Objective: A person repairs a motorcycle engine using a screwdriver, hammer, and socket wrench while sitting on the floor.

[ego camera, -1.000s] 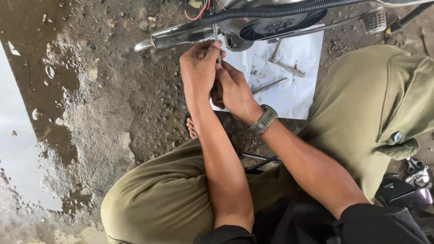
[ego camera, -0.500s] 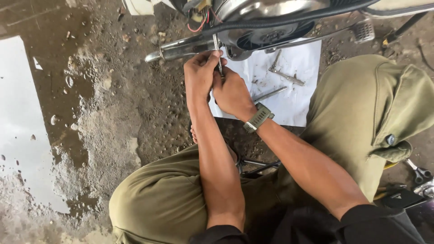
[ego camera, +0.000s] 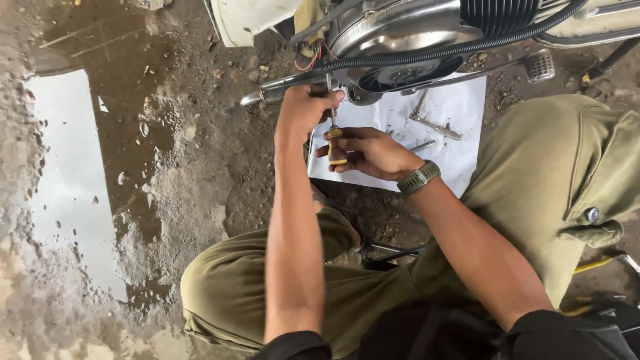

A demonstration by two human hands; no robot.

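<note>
under the chrome engine casing (ego camera: pixel 407 30) of a motorbike, low over wet, muddy ground (ego camera: pixel 180 193), the person's two hands work close together. the right hand (ego camera: pixel 370 153) is closed around the yellow-and-dark handle of a screwdriver (ego camera: pixel 335 143), which stands roughly upright with its thin shaft pointing up to the underside of the bike. the left hand (ego camera: pixel 303 110) is curled near the top of the shaft, fingers gripped about it or the chrome tube (ego camera: pixel 280 88) just beside it; which of the two cannot be told. a grey wristwatch (ego camera: pixel 419 178) sits on the right wrist. behind the hands a white sheet (ego camera: pixel 460 113) lies on the ground, with a few loose metal parts (ego camera: pixel 433 125) on it. a black corrugated hose (ego camera: pixel 467 45) runs across the casing. the person squats, olive trousers (ego camera: pixel 553 173) at both knees. a pale puddle (ego camera: pixel 67 180) lies well apart to the left.
</note>
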